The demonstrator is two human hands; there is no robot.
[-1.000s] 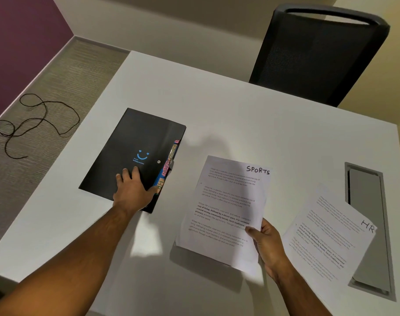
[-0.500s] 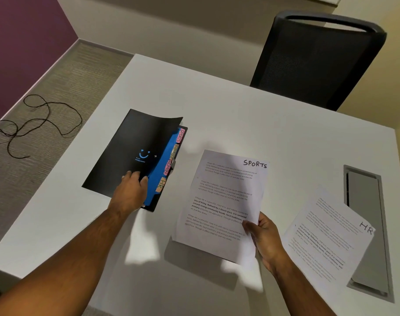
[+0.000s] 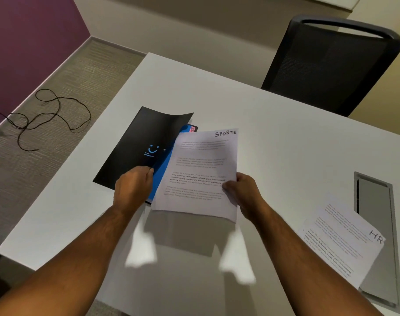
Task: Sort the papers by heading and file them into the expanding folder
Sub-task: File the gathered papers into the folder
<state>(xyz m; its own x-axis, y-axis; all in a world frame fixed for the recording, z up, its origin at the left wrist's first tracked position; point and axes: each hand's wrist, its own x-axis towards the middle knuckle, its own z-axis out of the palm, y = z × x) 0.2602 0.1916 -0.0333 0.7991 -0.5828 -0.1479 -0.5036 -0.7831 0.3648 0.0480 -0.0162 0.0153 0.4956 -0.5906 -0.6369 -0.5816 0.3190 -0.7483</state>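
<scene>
A black expanding folder (image 3: pixel 137 144) with a blue smiley logo lies on the white table (image 3: pixel 274 137), left of centre. My left hand (image 3: pixel 133 190) grips the near edge of its front cover and holds it lifted, baring a blue divider (image 3: pixel 163 172) and a red tab (image 3: pixel 193 128). My right hand (image 3: pixel 244 195) pinches the right edge of a printed sheet headed SPORTS (image 3: pixel 203 169). This sheet hangs over the folder's open right side and hides most of the tabs. A second sheet headed HR (image 3: pixel 340 238) lies flat at the right.
A grey cable hatch (image 3: pixel 374 201) is set into the table at the right, partly under the HR sheet. A black mesh chair (image 3: pixel 331 65) stands at the far side. A black cord (image 3: pixel 46 115) lies on the carpet to the left.
My left hand has lifted the folder's cover higher. My right hand has carried the SPORTS sheet leftward, so it now overlaps the folder's open side.
</scene>
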